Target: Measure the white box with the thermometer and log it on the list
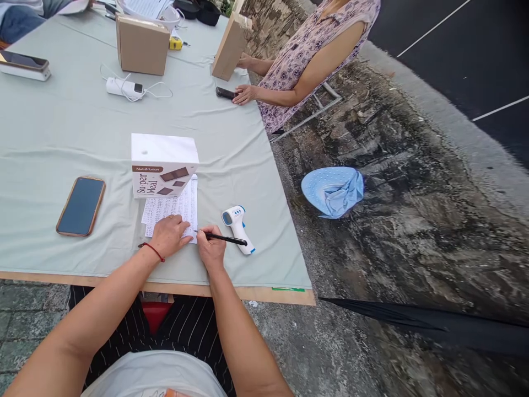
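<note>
My left hand (pixel 169 236) lies flat with fingers stretched out on a printed sheet of paper (pixel 176 205), pressing it to the table. In my right hand (pixel 211 251) is a black pen (pixel 227 239), its tip at the paper's lower right edge. A white box marked "Super Meal" (pixel 163 165) stands over the upper part of the sheet and hides it. Right of the pen lies a white and blue infrared thermometer (pixel 237 226). To the left of my hands, a smartphone (pixel 81 205) in a brown case rests face up.
A pale green cloth covers the table (pixel 49 154). Farther back are a cardboard box (pixel 142 45), a white device with a cable (pixel 124 88) and another phone (pixel 25 63). At the right edge a co-worker (pixel 306 60) touches a dark phone (pixel 225 93) beside a second cardboard box (pixel 231 47). A blue hat (pixel 334 191) lies beyond the table.
</note>
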The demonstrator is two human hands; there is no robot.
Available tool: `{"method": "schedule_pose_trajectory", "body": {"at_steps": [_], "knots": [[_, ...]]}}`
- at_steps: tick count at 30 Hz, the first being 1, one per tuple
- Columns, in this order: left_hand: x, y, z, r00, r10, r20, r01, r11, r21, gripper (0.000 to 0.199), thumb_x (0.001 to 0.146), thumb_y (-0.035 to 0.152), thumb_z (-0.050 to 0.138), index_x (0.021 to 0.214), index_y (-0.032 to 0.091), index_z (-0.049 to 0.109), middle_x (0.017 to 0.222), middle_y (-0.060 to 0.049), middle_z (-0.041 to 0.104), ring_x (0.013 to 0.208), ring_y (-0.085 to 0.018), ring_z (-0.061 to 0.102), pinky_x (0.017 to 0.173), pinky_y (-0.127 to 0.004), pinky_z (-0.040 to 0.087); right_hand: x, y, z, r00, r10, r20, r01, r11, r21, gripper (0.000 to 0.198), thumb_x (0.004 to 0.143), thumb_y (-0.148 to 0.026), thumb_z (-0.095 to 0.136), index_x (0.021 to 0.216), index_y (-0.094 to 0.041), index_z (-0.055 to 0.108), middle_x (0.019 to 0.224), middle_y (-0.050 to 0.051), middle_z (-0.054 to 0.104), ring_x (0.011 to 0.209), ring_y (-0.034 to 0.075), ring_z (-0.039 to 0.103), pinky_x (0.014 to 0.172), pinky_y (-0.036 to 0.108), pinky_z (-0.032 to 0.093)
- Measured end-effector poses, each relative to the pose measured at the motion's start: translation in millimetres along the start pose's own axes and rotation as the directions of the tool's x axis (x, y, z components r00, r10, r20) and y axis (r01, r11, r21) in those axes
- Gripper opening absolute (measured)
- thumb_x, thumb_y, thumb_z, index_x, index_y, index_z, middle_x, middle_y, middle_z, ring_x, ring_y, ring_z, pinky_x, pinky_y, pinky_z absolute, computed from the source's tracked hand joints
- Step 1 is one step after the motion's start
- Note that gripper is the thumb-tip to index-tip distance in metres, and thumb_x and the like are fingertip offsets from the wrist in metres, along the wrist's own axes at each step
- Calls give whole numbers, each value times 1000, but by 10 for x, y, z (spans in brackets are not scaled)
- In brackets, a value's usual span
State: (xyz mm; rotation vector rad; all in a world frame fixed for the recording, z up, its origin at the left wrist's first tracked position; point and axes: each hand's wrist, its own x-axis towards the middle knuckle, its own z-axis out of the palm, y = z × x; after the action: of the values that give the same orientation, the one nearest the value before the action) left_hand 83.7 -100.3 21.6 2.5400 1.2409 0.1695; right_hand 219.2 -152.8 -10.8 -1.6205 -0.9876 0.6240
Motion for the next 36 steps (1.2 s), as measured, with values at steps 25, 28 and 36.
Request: {"method": "schedule_pose_trajectory", "body": {"at_steps": [25, 28, 36], "knots": [[35, -215, -35, 917, -144, -372, -40, 895, -445, 13, 85, 31, 62, 78, 20, 63, 70, 0, 56, 66, -13, 53, 61, -27, 41, 34, 206, -78, 941, -331, -72, 301, 915, -269, 27, 93, -33, 43, 106, -21, 62, 98, 8, 63, 96, 20, 60, 89, 38, 50], [13, -435, -156, 640, -348, -685, -106, 843, -527, 24, 86, 33, 57, 66, 20, 49, 64, 2, 48, 58, -11, 43, 59, -26, 39, 110, 339, -140, 900, -429, 81, 423, 813, -399, 38, 93, -21, 35, 122, -20, 60, 104, 10, 59, 102, 22, 59, 92, 41, 51], [84, -1039, -289, 430, -671, -605, -110, 626, -772, 67, 59, 43, 85, 113, 22, 51, 117, -7, 55, 108, -20, 56, 98, -36, 43, 271, 406, -232, 834, -446, 324, 551, 686, -475, 55, 83, -3, 32, 128, -19, 60, 105, 13, 57, 99, 24, 55, 87, 41, 51]]}}
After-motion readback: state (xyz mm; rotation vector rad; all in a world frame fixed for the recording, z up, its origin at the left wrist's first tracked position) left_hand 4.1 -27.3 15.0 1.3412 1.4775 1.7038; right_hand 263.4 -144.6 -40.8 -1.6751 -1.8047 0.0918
